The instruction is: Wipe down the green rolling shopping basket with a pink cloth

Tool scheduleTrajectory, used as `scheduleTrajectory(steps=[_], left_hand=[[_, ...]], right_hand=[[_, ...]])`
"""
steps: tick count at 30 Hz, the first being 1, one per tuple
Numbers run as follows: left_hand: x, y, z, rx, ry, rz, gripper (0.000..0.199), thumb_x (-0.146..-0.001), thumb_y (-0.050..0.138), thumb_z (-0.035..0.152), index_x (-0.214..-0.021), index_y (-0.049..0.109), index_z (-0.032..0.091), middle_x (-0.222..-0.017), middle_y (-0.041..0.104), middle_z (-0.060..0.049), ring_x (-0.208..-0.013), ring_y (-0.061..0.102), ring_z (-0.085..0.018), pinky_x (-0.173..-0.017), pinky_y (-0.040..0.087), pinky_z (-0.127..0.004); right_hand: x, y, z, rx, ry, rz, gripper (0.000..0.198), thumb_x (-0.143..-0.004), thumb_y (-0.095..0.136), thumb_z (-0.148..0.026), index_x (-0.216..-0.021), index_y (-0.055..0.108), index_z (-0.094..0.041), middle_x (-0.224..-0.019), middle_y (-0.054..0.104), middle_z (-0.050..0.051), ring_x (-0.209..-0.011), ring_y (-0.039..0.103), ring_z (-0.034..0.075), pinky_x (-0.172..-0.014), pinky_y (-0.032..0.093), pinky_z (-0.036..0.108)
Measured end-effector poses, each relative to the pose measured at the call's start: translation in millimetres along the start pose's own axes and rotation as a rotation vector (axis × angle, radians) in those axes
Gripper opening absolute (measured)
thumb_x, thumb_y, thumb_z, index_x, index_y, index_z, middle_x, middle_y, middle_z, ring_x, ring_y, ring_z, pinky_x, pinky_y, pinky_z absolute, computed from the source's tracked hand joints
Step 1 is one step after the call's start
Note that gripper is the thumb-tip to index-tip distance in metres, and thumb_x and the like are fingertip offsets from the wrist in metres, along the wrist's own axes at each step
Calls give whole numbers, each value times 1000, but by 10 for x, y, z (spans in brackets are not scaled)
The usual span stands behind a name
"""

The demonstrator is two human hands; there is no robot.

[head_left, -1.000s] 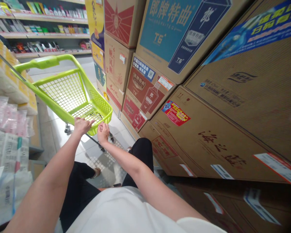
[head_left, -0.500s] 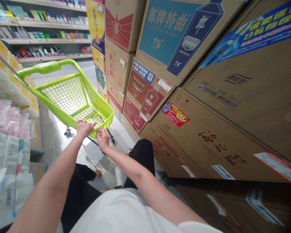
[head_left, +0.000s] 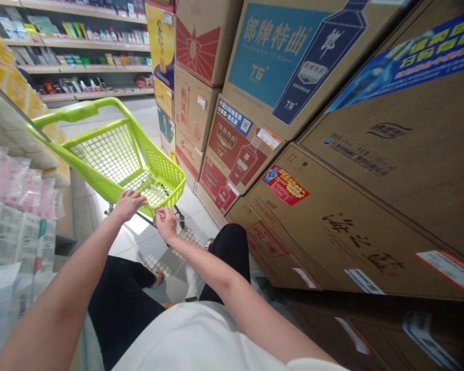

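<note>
Since the earlier frame, your left hand (head_left: 129,204) has shifted slightly left at the edge of the green cart (head_left: 90,178), upper left of the frame; its fingers are half-bent, your right hand's (head_left: 165,222) curled tighter, and I can't tell if either grips

Shop, supermarket type: green shopping cart (head_left: 164,166), stacked cardboard cartons (head_left: 328,193) with price-style tags (head_left: 364,281), bagged goods (head_left: 21,188) at left, back shelves (head_left: 100,94) lined with bottles (head_left: 96,34), small packs (head_left: 72,30), pale tiled floor (head_left: 199,208).
</note>
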State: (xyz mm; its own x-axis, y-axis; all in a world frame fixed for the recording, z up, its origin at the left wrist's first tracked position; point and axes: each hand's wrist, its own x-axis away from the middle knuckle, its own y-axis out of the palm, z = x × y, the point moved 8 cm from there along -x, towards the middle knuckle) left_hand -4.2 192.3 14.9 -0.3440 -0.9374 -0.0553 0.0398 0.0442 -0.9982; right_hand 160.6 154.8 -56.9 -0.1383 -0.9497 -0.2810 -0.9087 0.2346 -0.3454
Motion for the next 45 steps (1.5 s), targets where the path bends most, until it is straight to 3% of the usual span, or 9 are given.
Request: scheduleTrajectory(steps=[5, 10, 17, 20, 23, 30, 36, 41, 45], left_hand=[[-64, -23, 298, -41, -54, 79, 47, -102, 29, 45, -95, 72, 29, -101, 68, -9, -106, 54, -27, -101, 36, -43], [-169, -72, 455, 40, -101, 117, 48, -102, 29, 47, -104, 73, 29, -108, 70, -10, -111, 54, -29, -101, 36, -45], [58, -434, -510, -47, -281, 148, 52, -100, 31, 57, -119, 67, 24, -126, 63, -9, -126, 43, -28, -117, 21, -48], [81, -408, -622, -54, -231, 78, 47, -103, 29, 49, -108, 69, 24, -112, 62, -7, -117, 43, -25, -116, 24, -46], [61, -336, -552, -20, -260, 60, 49, -102, 30, 47, -103, 70, 20, -107, 58, -11, -107, 44, -26, -105, 34, -44], [21, -284, -218, -11, -295, 72, 43, -100, 35, 48, -104, 72, 27, -112, 59, -11, -110, 45, -29, -99, 34, -45], [-95, -266, 76, -22, -328, 81, 50, -101, 26, 47, -107, 72, 27, -113, 62, -13, -112, 48, -31, -97, 35, -46], [53, -375, -115, -88, -279, 88, 51, -101, 26, 48, -111, 71, 26, -112, 65, -11, -112, 51, -30, -104, 31, -49], [214, -530, -221, -156, -257, 144, 45, -100, 28, 44, -98, 70, 27, -102, 68, -9, -109, 53, -29, -107, 26, -50]], right_hand=[[-112, -229, 137, -20, 159, 199, 8, -86, 56, -19, -92, 61, -21, -99, 68, 6, -96, 64, 20, -94, 50, 32], [-317, -373, 256, 4, 151, 182, 7, -85, 58, -19, -91, 60, -21, -98, 69, 5, -95, 65, 19, -91, 50, 30], [-505, -556, 368, 14, 243, 245, 10, -85, 55, -19, -93, 59, -21, -102, 69, 8, -98, 66, 20, -92, 50, 31], [-378, -489, 262, 21, 209, 270, 15, -84, 51, -14, -96, 57, -20, -107, 68, 10, -105, 63, 21, -98, 48, 34], [-286, -491, 225, 35, 196, 272, 16, -83, 51, -12, -96, 54, -21, -108, 66, 12, -109, 61, 22, -101, 47, 35], [-359, -656, 302, 39, 301, 315, 16, -83, 49, -10, -95, 51, -20, -110, 64, 14, -111, 59, 25, -104, 45, 41], [-358, -635, 256, 22, 210, 293, 14, -84, 51, -12, -95, 52, -22, -108, 62, 12, -107, 60, 23, -103, 46, 39], [-535, -874, 324, 50, 241, 354, 17, -82, 49, -8, -92, 53, -21, -106, 64, 12, -110, 59, 24, -104, 45, 40], [-584, -687, 136, 105, 142, 272, 16, -83, 51, -9, -94, 55, -21, -109, 64, 11, -109, 59, 24, -104, 44, 38]])
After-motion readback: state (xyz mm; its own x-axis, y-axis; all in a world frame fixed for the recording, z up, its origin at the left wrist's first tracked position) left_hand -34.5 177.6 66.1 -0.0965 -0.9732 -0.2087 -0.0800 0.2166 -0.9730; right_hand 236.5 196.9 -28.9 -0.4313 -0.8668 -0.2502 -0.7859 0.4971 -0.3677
